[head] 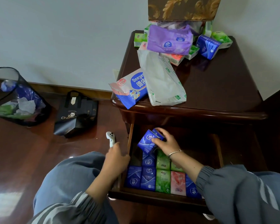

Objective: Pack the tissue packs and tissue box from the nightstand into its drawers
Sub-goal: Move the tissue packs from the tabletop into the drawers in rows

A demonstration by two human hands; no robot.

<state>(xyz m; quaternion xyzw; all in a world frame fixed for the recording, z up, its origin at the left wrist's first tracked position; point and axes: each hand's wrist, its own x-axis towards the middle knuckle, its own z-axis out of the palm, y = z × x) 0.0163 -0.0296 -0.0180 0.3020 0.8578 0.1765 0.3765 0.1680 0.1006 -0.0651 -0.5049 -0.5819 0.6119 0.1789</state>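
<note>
Pinching a small dark-blue plastic-wrapped tissue pack (145, 143), the right hand (166, 143) holds it tilted over the open dark wooden drawer (152, 194). A bare slot (136, 156) lies just below-left, nearer the left hand (116, 159), whose grip is unclear.

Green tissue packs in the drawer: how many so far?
3 green packs: one in the front row, one right behind it, one beside that, half under the right forearm, which may hide more.

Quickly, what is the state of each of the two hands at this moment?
Left hand: by the left side of the drawer; cannot be told.
Right hand: closed, holding a blue tissue pack over the drawer.
</note>
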